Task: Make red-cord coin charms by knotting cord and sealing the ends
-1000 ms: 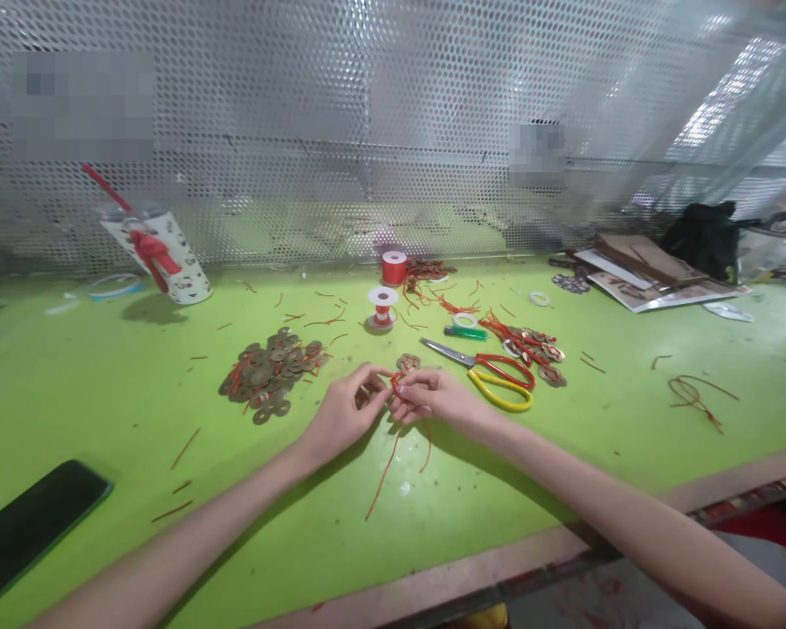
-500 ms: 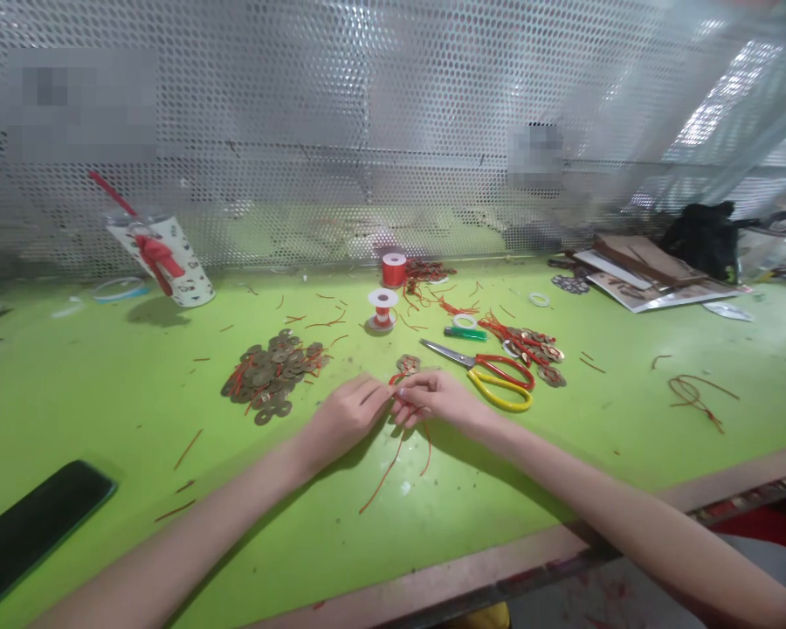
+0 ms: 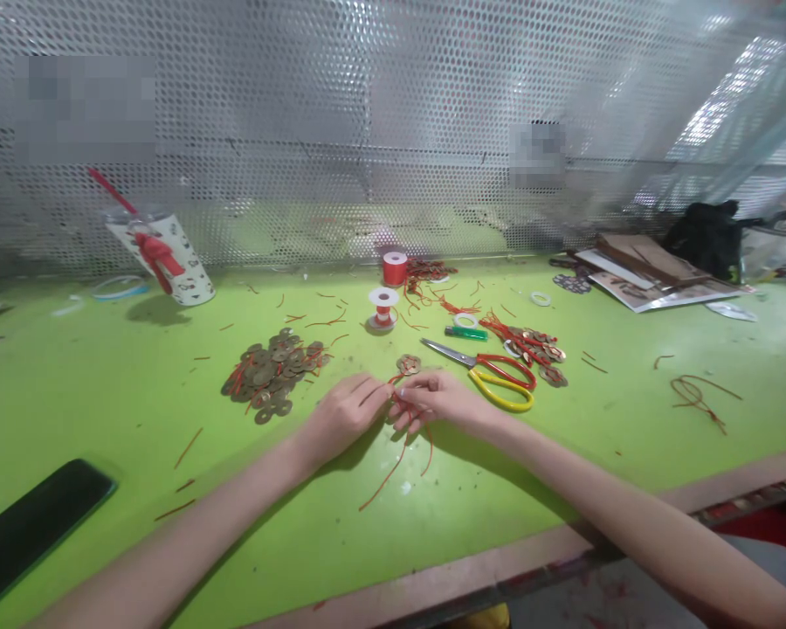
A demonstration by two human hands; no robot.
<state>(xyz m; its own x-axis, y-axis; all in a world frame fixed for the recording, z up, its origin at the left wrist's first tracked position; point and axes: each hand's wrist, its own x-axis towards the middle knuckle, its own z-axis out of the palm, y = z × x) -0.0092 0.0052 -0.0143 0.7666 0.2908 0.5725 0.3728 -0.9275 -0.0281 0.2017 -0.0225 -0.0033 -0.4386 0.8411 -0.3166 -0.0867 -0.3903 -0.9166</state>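
My left hand (image 3: 352, 412) and my right hand (image 3: 437, 399) meet at the middle of the green table, fingertips almost touching. Both pinch a thin red cord (image 3: 386, 483), whose two loose ends trail toward me on the tabletop. Just beyond my fingers lies a small cluster of brass coins (image 3: 408, 364) joined to the cord. The finer knotting between the fingertips is too small to make out. Right of my right hand lie scissors (image 3: 503, 391) with one red and one yellow handle. A pile of coins with red cord (image 3: 275, 371) sits beyond my left hand.
Two spools of red cord (image 3: 394, 268) stand near the mesh partition (image 3: 367, 114). Beside the scissors are a green lighter (image 3: 466, 334) and more corded coins (image 3: 530, 345). A patterned cup (image 3: 170, 262) stands back left, a dark phone-like slab (image 3: 36, 533) front left, papers (image 3: 655, 288) back right.
The fingers of my right hand have shifted slightly around the cord. Both hands otherwise keep their place.
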